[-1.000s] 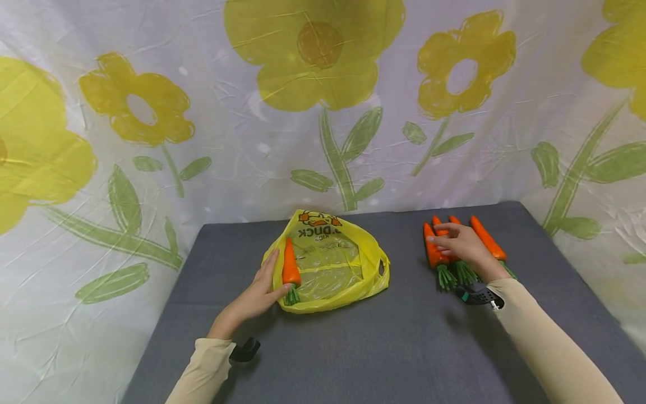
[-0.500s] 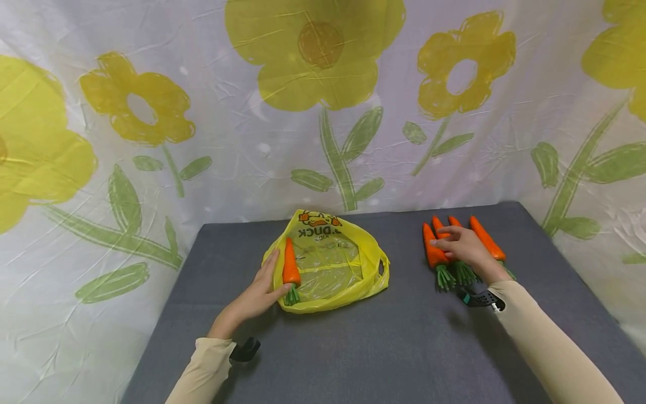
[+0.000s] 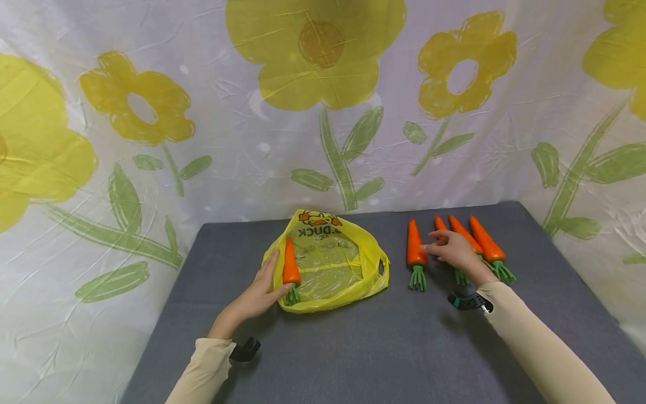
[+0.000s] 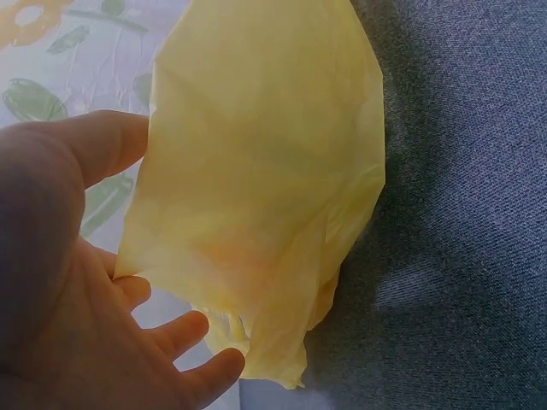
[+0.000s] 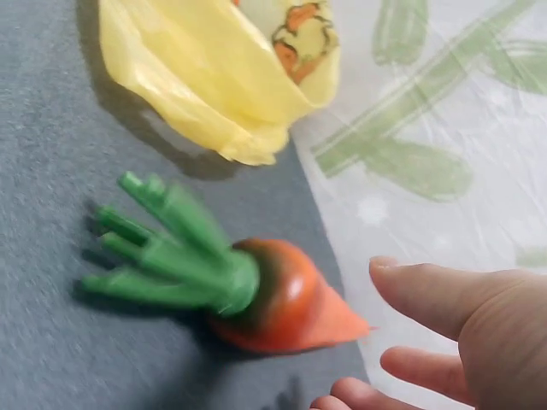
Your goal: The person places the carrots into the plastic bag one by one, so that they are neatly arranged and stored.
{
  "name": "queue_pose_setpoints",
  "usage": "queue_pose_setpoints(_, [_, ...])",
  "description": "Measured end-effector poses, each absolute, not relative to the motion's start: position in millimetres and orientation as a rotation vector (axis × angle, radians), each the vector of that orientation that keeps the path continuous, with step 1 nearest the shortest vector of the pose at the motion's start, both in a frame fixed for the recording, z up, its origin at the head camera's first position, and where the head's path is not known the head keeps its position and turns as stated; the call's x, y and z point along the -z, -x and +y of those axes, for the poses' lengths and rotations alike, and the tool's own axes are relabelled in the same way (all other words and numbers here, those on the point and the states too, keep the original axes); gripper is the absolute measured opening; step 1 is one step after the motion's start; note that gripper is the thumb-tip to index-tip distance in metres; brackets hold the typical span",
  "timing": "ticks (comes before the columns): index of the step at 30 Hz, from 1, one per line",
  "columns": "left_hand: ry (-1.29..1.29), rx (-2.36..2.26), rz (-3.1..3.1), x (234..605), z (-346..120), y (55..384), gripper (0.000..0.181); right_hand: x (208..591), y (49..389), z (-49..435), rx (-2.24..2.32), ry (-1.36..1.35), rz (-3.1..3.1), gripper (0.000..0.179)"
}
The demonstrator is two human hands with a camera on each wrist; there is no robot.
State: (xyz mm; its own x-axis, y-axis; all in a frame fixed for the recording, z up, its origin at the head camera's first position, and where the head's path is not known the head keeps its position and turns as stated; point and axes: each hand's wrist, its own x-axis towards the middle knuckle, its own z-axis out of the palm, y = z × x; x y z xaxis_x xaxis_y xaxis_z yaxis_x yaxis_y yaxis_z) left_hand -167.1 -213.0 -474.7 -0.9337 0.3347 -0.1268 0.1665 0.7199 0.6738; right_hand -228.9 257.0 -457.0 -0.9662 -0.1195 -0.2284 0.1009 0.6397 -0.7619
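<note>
A yellow plastic bag (image 3: 368,275) with a duck print lies on its side, its mouth held wide. At its left edge my left hand (image 3: 257,292) holds the rim, thumb inside and several fingers along the outside (image 4: 171,333). One carrot (image 3: 291,266) with green stubby tops lies inside the bag along that edge. My right hand (image 3: 456,252) hovers over the carrots on the right, fingers spread. Its fingertips are at the side of the leftmost carrot (image 3: 415,247); whether they touch is unclear. The right wrist view shows that carrot (image 5: 282,295) with the thumb apart from it.
Right of that carrot lie three more: one partly behind the hand (image 3: 440,224), a middle carrot (image 3: 464,233) and a rightmost carrot (image 3: 487,241). All rest on a dark grey tabletop (image 3: 353,353). A flower-printed cloth (image 3: 227,112) hangs behind it.
The leftmost carrot has shifted left, away from the other carrots. My right hand has moved slightly left and down. My left hand and the bag stay put.
</note>
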Motion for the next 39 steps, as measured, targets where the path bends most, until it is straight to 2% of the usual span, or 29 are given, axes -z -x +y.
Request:
queue_pose_setpoints(7, [-0.388,-1.007,2.681,476,-214,167,0.092,471,236,236,1.255,-0.013,2.573,0.076])
queue_pose_setpoints(20, [-0.39,-1.013,2.685,476,-214,166,0.091,479,247,209,1.251,-0.065,2.543,0.075])
queue_pose_setpoints(34, [-0.384,-1.025,2.688,475,-215,166,0.092,485,251,204,1.285,-0.104,2.537,0.078])
queue_pose_setpoints(39, [-0.376,-1.021,2.691,475,-217,165,0.092,485,251,215,1.349,-0.113,2.498,0.07])
